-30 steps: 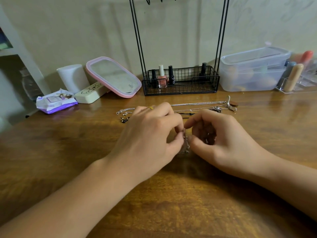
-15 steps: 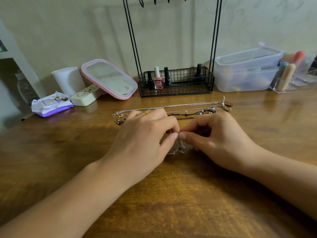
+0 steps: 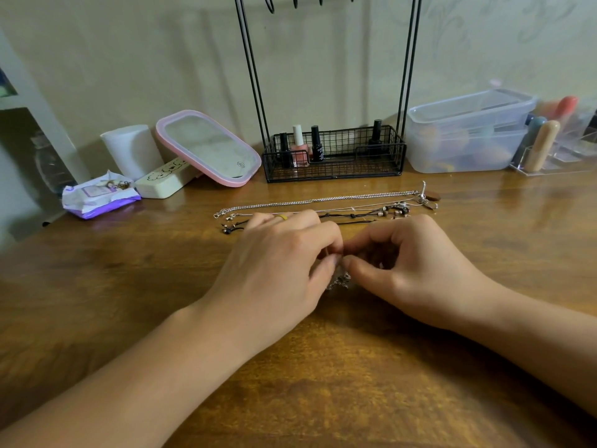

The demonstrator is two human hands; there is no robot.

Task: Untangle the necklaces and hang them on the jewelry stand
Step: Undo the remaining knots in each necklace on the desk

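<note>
Both hands met at the middle of the wooden worktop [image 3: 355, 383]. The left hand [image 3: 277, 270] and the right hand [image 3: 410, 270] each pinched, between thumb and forefinger, a small tangled silver chain [image 3: 339, 281]; the fingertips almost touched, and a knotted clump of the chain hung just below them, down to the worktop. The remaining fingers of both hands were curled inward. The left hand wore a yellow ring [image 3: 283, 217].

Just behind the hands, several necklaces [image 3: 323, 202] lay stretched out side by side across the worktop: silver chains and dark cords with beads, their pendants gathered at the right end.

Behind those stood the black wire jewelry stand [image 3: 400, 92], its two pairs of uprights rising out of frame, its hooks at the top edge bare as far as they showed. Its basket base [image 3: 336, 169] held nail polish bottles [image 3: 300, 147].

To the left were a pink-framed mirror [image 3: 208, 147] tilted back, a cream case [image 3: 163, 182], a white cup [image 3: 130, 150] and a purple-and-white wipes pack [image 3: 97, 198]. To the right sat a clear lidded plastic box [image 3: 465, 134] and a clear organizer [image 3: 562, 150] with cosmetics.
</note>
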